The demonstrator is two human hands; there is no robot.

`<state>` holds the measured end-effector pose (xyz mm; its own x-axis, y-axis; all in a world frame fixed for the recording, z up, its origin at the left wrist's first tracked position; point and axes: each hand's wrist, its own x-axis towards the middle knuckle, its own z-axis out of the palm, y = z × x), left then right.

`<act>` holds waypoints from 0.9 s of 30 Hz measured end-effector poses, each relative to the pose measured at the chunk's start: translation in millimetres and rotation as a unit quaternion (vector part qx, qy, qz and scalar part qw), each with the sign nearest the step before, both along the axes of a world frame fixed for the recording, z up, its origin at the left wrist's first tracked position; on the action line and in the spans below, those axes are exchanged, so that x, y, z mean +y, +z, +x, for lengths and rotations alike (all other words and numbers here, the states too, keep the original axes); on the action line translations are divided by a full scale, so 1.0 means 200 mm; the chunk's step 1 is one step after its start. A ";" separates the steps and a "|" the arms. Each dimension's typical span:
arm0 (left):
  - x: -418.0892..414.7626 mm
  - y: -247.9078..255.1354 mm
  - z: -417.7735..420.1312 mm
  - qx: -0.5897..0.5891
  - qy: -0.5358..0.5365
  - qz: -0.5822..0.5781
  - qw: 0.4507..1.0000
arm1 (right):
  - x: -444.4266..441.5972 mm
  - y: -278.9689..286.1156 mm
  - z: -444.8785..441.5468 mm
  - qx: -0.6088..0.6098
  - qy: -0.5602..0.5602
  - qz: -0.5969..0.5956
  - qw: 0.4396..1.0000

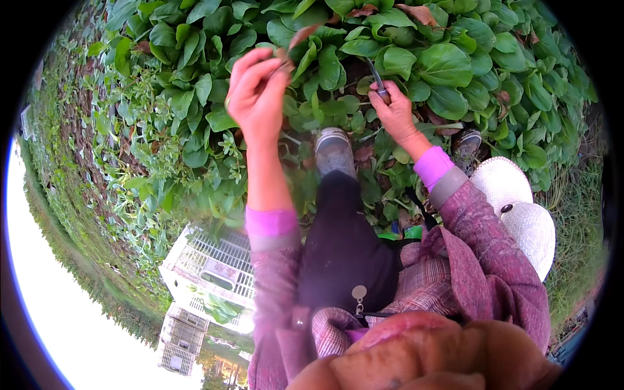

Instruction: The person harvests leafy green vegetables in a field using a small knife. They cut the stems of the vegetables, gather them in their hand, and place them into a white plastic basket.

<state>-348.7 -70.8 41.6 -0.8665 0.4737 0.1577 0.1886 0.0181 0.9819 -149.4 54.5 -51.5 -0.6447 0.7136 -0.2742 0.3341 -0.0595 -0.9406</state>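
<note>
My left hand (257, 90) is raised over the leafy greens, a dry brown leaf (302, 37) pinched between thumb and fingers. A ring shows on one finger. In my right hand (394, 111) is the handle of a small sickle-like knife (375, 73), its thin curved metal blade reaching up among the stems; the blade's tip is hidden under leaves. Broad-leaved green vegetables (444, 67), like bok choy, grow densely in front of both hands. Flattened leaves and pale stalks lie around my shoe (335, 152), between and below the hands.
White plastic crates (214, 261) stand at the lower left, the nearest with green leaves in it. A white woven hat (529, 234) is by my right arm. Another shoe (467, 146) shows among the leaves. Low weeds (161, 161) grow at left, grass (575, 224) at right.
</note>
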 end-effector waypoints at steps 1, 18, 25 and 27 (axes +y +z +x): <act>0.08 -0.02 -0.04 0.044 -0.034 -0.037 0.998 | 0.00 0.00 0.01 -0.011 0.004 -0.002 1.000; -0.28 0.62 -0.47 0.074 0.205 0.032 0.975 | 0.10 0.07 0.05 -0.045 0.111 0.046 0.992; -0.65 0.93 -0.50 0.257 0.360 -0.381 0.812 | 0.02 0.01 0.04 -0.099 0.166 0.002 0.981; -0.42 0.67 -0.30 0.134 0.115 -0.200 0.964 | 0.02 -0.04 0.07 -0.158 0.199 0.016 0.967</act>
<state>-409.1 -155.4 175.7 -0.9091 0.3432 0.2362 0.3811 0.4561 0.8042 -136.2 58.8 -60.3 -0.7577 0.4377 -0.4840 0.5956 0.1606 -0.7871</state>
